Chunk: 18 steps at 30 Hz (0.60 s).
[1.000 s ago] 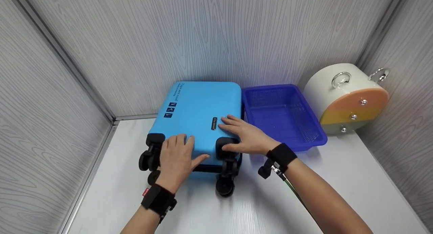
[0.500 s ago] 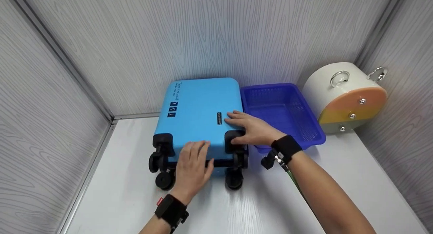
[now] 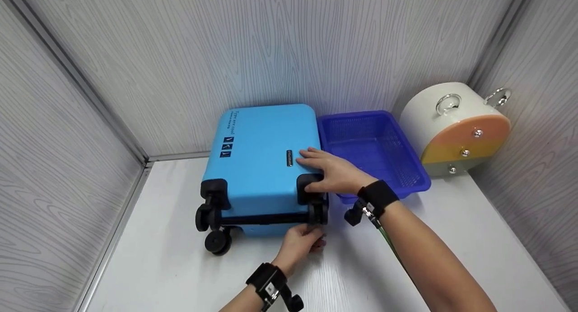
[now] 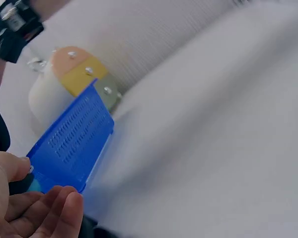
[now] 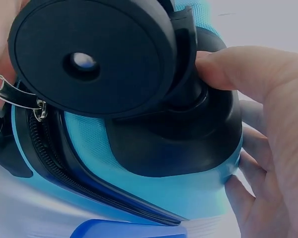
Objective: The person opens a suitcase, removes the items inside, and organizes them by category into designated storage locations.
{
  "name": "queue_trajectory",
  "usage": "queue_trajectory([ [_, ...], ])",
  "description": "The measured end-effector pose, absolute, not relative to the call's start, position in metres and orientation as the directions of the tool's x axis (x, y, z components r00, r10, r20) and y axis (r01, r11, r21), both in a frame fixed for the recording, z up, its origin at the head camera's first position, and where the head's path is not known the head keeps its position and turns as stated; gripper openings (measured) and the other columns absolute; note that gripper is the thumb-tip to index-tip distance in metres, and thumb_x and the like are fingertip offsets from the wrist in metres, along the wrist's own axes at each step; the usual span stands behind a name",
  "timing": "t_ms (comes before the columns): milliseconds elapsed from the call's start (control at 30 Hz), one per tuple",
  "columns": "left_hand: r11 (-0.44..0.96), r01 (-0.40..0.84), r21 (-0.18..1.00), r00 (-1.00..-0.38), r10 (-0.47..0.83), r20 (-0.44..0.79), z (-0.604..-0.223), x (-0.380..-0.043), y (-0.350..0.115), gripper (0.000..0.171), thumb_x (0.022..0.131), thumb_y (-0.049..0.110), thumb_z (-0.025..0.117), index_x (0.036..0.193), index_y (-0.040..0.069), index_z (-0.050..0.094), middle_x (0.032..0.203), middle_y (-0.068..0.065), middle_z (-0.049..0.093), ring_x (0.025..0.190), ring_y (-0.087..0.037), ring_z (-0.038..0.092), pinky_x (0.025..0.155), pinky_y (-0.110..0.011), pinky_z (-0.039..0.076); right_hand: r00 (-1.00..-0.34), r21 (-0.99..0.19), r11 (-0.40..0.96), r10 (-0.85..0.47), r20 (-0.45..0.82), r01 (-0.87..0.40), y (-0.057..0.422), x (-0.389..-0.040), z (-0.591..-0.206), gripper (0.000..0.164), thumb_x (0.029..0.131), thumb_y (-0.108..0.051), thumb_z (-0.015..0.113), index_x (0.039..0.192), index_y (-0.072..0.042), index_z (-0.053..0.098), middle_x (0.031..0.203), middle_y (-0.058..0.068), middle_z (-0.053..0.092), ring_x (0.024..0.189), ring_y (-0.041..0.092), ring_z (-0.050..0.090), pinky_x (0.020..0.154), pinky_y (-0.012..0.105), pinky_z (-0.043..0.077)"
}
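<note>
A light blue suitcase [image 3: 262,172] lies flat on the white table, its black wheels facing me. My right hand [image 3: 336,172] rests spread on its near right corner. In the right wrist view the thumb [image 5: 223,74] touches the black mount of a wheel [image 5: 124,44]. My left hand [image 3: 295,246] is low by the near right end, hiding the lower right wheel. Its fingers [image 4: 59,213] are bent, apart from the thumb. The metal end of a zipper pull [image 5: 17,96] lies by the left fingers; the zipper [image 5: 52,161] runs round the suitcase's side.
A dark blue plastic basket [image 3: 417,179] stands right beside the suitcase. Farther right is a rounded white container [image 3: 417,106] with a striped front, silver knobs and ring handles. Grey wood-grain walls [image 3: 379,41] enclose the table [image 3: 167,276] at the back and sides.
The suitcase has shifted slightly right and turned a little. My left hand has left its near edge and moved right and down to the lower right wheel. My right hand stays on the corner.
</note>
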<state>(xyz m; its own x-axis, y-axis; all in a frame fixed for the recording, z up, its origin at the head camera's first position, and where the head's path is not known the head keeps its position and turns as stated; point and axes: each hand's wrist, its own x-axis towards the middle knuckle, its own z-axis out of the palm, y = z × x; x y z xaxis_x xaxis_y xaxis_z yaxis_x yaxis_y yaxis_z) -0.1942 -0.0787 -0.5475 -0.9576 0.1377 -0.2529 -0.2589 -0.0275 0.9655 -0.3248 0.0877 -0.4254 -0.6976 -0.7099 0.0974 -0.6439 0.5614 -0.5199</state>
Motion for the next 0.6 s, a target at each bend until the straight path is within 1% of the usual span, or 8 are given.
queue_trajectory([
  [67, -0.104, -0.292, 0.951, -0.952, 0.127, -0.279, -0.548, -0.196, -0.073, 0.026, 0.099, 0.019, 0.07, 0.114, -0.002, 0.071, 0.099, -0.012, 0.074, 0.089, -0.025, 0.072, 0.086, -0.045, 0.059, -0.698, -0.523, 0.561, -0.71, 0.096, -0.642, 0.087, -0.325, -0.425, 0.076, 0.093, -0.039, 0.075, 0.158, -0.021, 0.041, 0.168, -0.004, 0.025, 0.155, 0.015, 0.013, 0.121, 0.049, 0.025],
  [133, -0.149, -0.301, 0.942, -0.951, 0.122, -0.285, -0.549, -0.196, -0.071, 0.027, 0.1, 0.018, 0.067, 0.117, -0.004, 0.069, 0.099, -0.011, 0.074, 0.088, -0.023, 0.072, 0.087, -0.045, 0.059, -0.694, -0.519, 0.56, -0.714, 0.093, -0.646, 0.087, -0.325, -0.425, 0.075, 0.093, -0.039, 0.075, 0.158, -0.021, 0.041, 0.168, -0.004, 0.025, 0.155, 0.016, 0.013, 0.121, 0.049, 0.025],
  [200, -0.166, -0.294, 0.941, -0.953, 0.121, -0.277, -0.55, -0.195, -0.071, 0.028, 0.101, 0.017, 0.066, 0.118, -0.006, 0.068, 0.098, -0.012, 0.074, 0.086, -0.021, 0.072, 0.085, -0.043, 0.059, -0.688, -0.512, 0.558, -0.72, 0.091, -0.653, 0.086, -0.325, -0.424, 0.075, 0.094, -0.04, 0.074, 0.158, -0.021, 0.041, 0.168, -0.004, 0.025, 0.155, 0.016, 0.013, 0.121, 0.049, 0.025],
  [333, -0.154, -0.27, 0.95, -0.959, 0.127, -0.252, -0.549, -0.196, -0.077, 0.025, 0.101, 0.018, 0.067, 0.108, -0.005, 0.072, 0.094, -0.015, 0.071, 0.082, -0.022, 0.07, 0.079, -0.04, 0.061, -0.685, -0.496, 0.564, -0.723, 0.088, -0.66, 0.086, -0.326, -0.422, 0.075, 0.093, -0.04, 0.075, 0.158, -0.021, 0.042, 0.167, -0.004, 0.027, 0.155, 0.016, 0.015, 0.12, 0.048, 0.027],
  [433, -0.102, -0.237, 0.966, -0.966, 0.134, -0.223, -0.547, -0.197, -0.085, 0.026, 0.1, 0.021, 0.069, 0.099, -0.005, 0.074, 0.089, -0.017, 0.071, 0.075, -0.021, 0.068, 0.074, -0.037, 0.06, -0.688, -0.485, 0.572, -0.72, 0.089, -0.662, 0.087, -0.326, -0.421, 0.074, 0.093, -0.041, 0.075, 0.157, -0.022, 0.043, 0.167, -0.004, 0.028, 0.155, 0.016, 0.016, 0.12, 0.048, 0.028],
  [533, 0.036, -0.168, 0.985, -0.978, 0.121, -0.172, -0.546, -0.198, -0.095, 0.029, 0.101, 0.023, 0.067, 0.095, -0.004, 0.075, 0.083, -0.013, 0.071, 0.071, -0.018, 0.067, 0.07, -0.035, 0.059, -0.686, -0.476, 0.572, -0.722, 0.093, -0.668, 0.087, -0.327, -0.421, 0.074, 0.093, -0.042, 0.075, 0.157, -0.022, 0.043, 0.166, -0.004, 0.029, 0.155, 0.016, 0.017, 0.12, 0.048, 0.028],
  [600, 0.142, -0.121, 0.982, -0.985, 0.102, -0.136, -0.546, -0.197, -0.102, 0.028, 0.101, 0.025, 0.067, 0.097, 0.0, 0.076, 0.081, -0.009, 0.072, 0.071, -0.019, 0.068, 0.066, -0.033, 0.058, -0.685, -0.476, 0.572, -0.723, 0.093, -0.668, 0.088, -0.328, -0.421, 0.075, 0.093, -0.043, 0.075, 0.157, -0.022, 0.043, 0.167, -0.004, 0.028, 0.155, 0.016, 0.017, 0.12, 0.048, 0.028],
])
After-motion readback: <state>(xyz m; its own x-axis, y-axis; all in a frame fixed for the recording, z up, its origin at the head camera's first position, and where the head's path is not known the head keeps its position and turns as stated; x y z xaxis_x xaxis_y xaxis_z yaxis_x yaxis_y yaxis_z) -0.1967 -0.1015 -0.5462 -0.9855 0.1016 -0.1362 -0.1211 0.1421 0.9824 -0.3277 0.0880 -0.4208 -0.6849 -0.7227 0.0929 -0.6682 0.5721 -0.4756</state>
